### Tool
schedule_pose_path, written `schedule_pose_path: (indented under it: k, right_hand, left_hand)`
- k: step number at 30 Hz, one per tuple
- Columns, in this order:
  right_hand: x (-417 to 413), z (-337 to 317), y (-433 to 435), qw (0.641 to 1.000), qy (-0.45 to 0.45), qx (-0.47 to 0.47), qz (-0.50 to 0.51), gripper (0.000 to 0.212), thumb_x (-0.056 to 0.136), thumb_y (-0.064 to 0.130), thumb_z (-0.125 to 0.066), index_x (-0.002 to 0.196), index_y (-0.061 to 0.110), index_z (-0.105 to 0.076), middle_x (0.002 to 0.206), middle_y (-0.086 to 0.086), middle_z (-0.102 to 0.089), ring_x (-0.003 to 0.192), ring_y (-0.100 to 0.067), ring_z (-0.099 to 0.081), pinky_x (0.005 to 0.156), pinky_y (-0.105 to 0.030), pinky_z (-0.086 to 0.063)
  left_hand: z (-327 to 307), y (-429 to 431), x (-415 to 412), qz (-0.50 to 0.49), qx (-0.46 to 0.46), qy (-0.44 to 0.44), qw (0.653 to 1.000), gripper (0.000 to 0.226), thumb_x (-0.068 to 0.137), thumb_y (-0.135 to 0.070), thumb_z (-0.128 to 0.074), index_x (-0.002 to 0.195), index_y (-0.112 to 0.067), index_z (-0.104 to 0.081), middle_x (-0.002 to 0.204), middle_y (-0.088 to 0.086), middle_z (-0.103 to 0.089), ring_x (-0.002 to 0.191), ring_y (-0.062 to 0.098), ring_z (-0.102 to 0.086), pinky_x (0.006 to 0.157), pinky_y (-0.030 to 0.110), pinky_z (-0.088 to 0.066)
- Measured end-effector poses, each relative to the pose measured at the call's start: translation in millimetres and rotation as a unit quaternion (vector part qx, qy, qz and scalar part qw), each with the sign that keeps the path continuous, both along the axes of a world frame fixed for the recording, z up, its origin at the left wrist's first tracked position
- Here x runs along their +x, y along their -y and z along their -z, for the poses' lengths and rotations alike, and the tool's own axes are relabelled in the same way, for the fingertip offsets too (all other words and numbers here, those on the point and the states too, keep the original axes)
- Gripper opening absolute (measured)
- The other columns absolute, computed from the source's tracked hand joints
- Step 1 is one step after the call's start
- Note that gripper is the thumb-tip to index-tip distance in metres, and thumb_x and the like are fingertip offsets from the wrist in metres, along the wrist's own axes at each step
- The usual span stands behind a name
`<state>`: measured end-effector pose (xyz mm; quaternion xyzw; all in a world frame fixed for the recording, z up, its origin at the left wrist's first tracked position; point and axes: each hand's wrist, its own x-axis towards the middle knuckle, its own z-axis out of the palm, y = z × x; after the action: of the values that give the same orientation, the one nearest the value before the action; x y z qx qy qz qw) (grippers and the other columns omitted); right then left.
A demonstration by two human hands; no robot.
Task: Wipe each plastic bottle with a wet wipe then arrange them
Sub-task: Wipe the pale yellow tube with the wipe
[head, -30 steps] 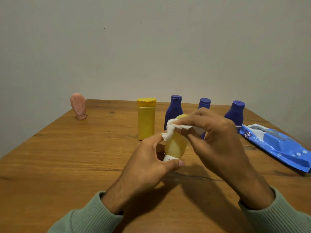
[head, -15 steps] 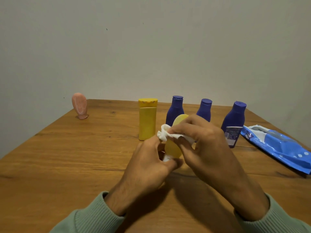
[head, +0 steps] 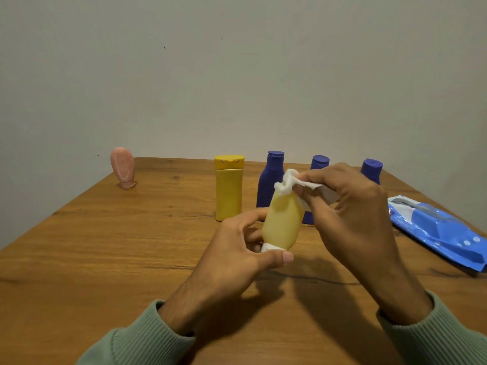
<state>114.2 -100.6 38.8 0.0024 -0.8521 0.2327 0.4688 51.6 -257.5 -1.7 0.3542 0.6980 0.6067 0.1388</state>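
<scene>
- Head view: a pink squeeze bottle point(head: 122, 167) stands on its cap, well to the left of the yellow flip-cap bottle point(head: 228, 191).
- The yellow flip-cap bottle stands upright on the wooden table point(head: 105, 246).
- In front of it and slightly to its right, the left hand point(head: 237, 248) grips the white cap end of a pale yellow bottle point(head: 283, 225), which it holds cap down and a little tilted.
- A blue bottle point(head: 271, 180) stands just to the right of the yellow one.
- Further right, the right hand point(head: 350, 206) pinches a white wet wipe point(head: 290, 181) against the pale bottle's upper end.
- A second blue bottle point(head: 319, 162) and a third blue bottle point(head: 371, 169) stand behind that hand, partly hidden.
- A blue wipe pack point(head: 437, 230) lies flat, farthest right of the yellow bottle.
</scene>
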Motion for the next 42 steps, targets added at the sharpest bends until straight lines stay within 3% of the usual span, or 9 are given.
schedule_pose_path:
  k: [3,10,14,19,26,30,35,39,42]
  right_hand:
    - [0.9,-0.8,3.6,0.998,0.036,-0.03,-0.033,0.023,0.082,0.011,-0.069,0.101,0.023,-0.068,0.088,0.026,-0.054,0.091,0.012,-0.053,0.074,0.0,-0.039]
    - [11.8,-12.5,4.3,0.964,0.215,0.015,-0.155,0.02,0.079,0.014,-0.072,0.094,0.027,-0.073,0.088,0.019,-0.065,0.086,0.004,-0.058,0.072,-0.01,-0.047]
    - [7.4,-11.7,-2.1,0.983,0.143,0.011,-0.11,0.018,0.078,0.016,-0.072,0.094,0.025,-0.072,0.085,0.023,-0.061,0.087,0.003,-0.058,0.072,-0.008,-0.047]
    - [-0.6,-3.9,-5.3,0.998,0.051,-0.016,-0.027,0.018,0.08,0.014,-0.071,0.098,0.019,-0.07,0.084,0.03,-0.051,0.088,0.016,-0.052,0.074,0.001,-0.039]
    - [7.1,-13.5,-1.4,0.975,0.18,-0.042,-0.124,0.018,0.077,0.02,-0.072,0.092,0.029,-0.071,0.082,0.023,-0.062,0.084,0.006,-0.059,0.068,-0.006,-0.047]
    - [4.9,-11.9,-4.7,0.987,0.106,-0.093,-0.071,0.017,0.077,0.019,-0.073,0.093,0.026,-0.072,0.083,0.023,-0.061,0.084,0.009,-0.058,0.066,-0.004,-0.046]
    - [8.3,-14.1,-0.6,0.974,0.173,-0.067,-0.129,0.016,0.077,0.023,-0.072,0.09,0.033,-0.07,0.083,0.022,-0.064,0.083,0.005,-0.06,0.066,-0.008,-0.049]
    - [5.1,-10.1,-1.4,0.986,0.104,-0.108,-0.074,0.016,0.078,0.022,-0.073,0.092,0.029,-0.072,0.086,0.019,-0.066,0.08,0.003,-0.061,0.067,-0.01,-0.051]
    - [5.3,-9.9,1.4,0.982,0.13,-0.088,-0.102,0.017,0.078,0.024,-0.072,0.092,0.033,-0.069,0.085,0.022,-0.064,0.083,0.005,-0.06,0.068,-0.01,-0.051]
  left_hand:
    - [-2.7,1.2,-1.0,0.016,0.04,0.051,0.998,0.057,0.071,-0.008,-0.082,0.123,-0.016,-0.06,0.093,0.01,-0.075,0.081,0.024,-0.071,0.073,0.037,-0.058]
    - [-8.6,1.8,-0.7,0.001,0.086,0.11,0.99,0.044,0.07,0.003,-0.08,0.109,-0.01,-0.066,0.09,0.019,-0.074,0.074,0.029,-0.07,0.069,0.037,-0.059]
    - [-10.3,3.4,2.1,0.025,0.064,0.13,0.989,0.047,0.072,-0.003,-0.079,0.116,-0.013,-0.064,0.093,0.019,-0.074,0.078,0.03,-0.07,0.072,0.036,-0.058]
    - [-12.1,3.2,4.0,0.03,0.041,0.127,0.991,0.05,0.073,-0.004,-0.079,0.119,-0.012,-0.062,0.089,0.016,-0.074,0.077,0.03,-0.07,0.072,0.038,-0.058]
    - [-16.8,6.3,3.3,0.026,0.083,0.185,0.979,0.052,0.067,-0.008,-0.079,0.117,-0.012,-0.063,0.099,0.025,-0.072,0.079,0.033,-0.07,0.073,0.037,-0.059]
    - [-18.6,6.5,4.2,0.049,0.072,0.183,0.979,0.048,0.069,-0.005,-0.082,0.114,-0.012,-0.065,0.099,0.026,-0.071,0.078,0.032,-0.07,0.07,0.033,-0.06]
    - [-18.5,7.0,3.9,0.034,0.094,0.193,0.976,0.048,0.068,-0.005,-0.082,0.113,-0.012,-0.065,0.1,0.029,-0.07,0.079,0.033,-0.069,0.073,0.037,-0.06]
    - [-19.7,6.9,5.2,0.042,0.082,0.189,0.978,0.047,0.071,-0.008,-0.08,0.114,-0.014,-0.064,0.099,0.024,-0.072,0.08,0.031,-0.07,0.072,0.034,-0.059]
    - [-20.3,6.5,3.6,0.019,0.098,0.193,0.976,0.05,0.068,-0.011,-0.078,0.115,-0.013,-0.062,0.1,0.022,-0.073,0.08,0.031,-0.071,0.072,0.034,-0.059]
